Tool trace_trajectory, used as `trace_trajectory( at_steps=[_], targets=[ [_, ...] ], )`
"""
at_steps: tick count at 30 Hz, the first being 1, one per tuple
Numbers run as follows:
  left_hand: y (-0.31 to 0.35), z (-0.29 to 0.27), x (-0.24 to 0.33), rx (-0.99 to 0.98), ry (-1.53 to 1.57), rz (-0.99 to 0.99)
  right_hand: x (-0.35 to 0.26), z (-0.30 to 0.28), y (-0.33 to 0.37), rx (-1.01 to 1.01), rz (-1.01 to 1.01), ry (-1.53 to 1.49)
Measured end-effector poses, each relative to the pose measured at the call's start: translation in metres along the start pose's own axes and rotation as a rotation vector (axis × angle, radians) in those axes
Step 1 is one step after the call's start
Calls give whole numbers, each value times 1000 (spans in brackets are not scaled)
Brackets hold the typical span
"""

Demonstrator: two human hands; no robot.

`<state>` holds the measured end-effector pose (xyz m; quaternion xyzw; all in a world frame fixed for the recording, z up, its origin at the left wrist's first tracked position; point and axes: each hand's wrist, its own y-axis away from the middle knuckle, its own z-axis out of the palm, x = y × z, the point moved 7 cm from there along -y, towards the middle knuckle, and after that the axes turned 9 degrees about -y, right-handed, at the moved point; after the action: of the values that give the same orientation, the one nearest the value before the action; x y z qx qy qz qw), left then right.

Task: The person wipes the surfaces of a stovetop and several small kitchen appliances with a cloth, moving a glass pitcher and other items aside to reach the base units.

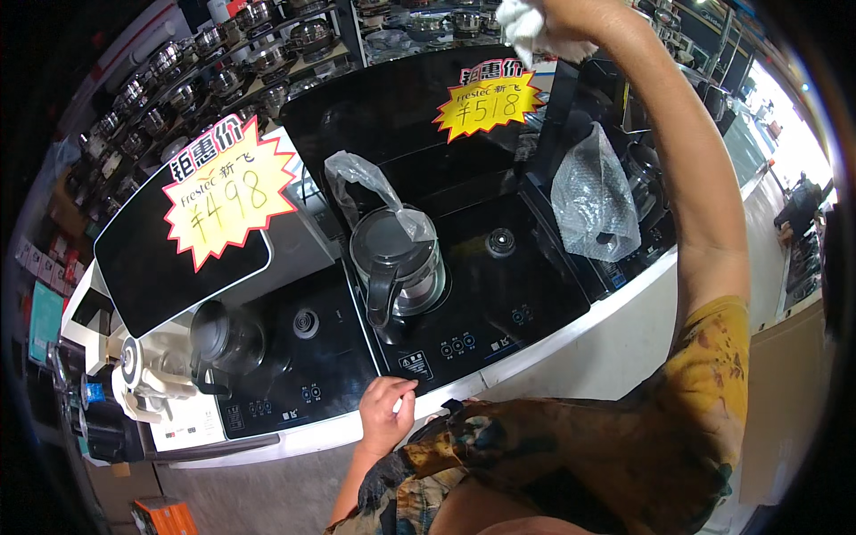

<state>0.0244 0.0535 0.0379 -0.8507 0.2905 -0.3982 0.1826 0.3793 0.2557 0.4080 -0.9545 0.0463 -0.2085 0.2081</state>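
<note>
At the upper edge, my right hand (575,13) is closed on a bunched white cloth (524,27), above the tall black back panel (357,109) of an appliance; the hand is partly cut off. Lower down, my left hand (385,415) rests with curled fingers at the front edge of the black glass top (486,308), and I see nothing in it. A glass kettle (419,290) with a black lid and handle stands on that top. Clear plastic wrap (379,183) drapes over the kettle's lid.
On the left, a second black-topped appliance (334,343) carries another glass kettle (241,343). Yellow starburst price signs (234,201) stick to the panels. Bubble wrap (593,201) lies on the right-hand appliance. Shelves of metal pots (227,80) stand behind, and a cream kettle (143,379) sits far left.
</note>
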Motion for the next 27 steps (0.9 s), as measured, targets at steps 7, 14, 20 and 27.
trace_trajectory(
  at_steps=[7,14,20,27],
  targets=[
    [-1,17,-6,-19,7,58,-14,24,-17,-217,-32,90],
    [0,24,-4,-68,83,44,-65,12,-18,-579,-100,-254],
    [14,-5,1,1,-3,18,-172,-55,-13,-201,-449,-420],
    [51,-56,-8,240,-90,-167,-221,-125,22,587,-652,-702]
  ],
)
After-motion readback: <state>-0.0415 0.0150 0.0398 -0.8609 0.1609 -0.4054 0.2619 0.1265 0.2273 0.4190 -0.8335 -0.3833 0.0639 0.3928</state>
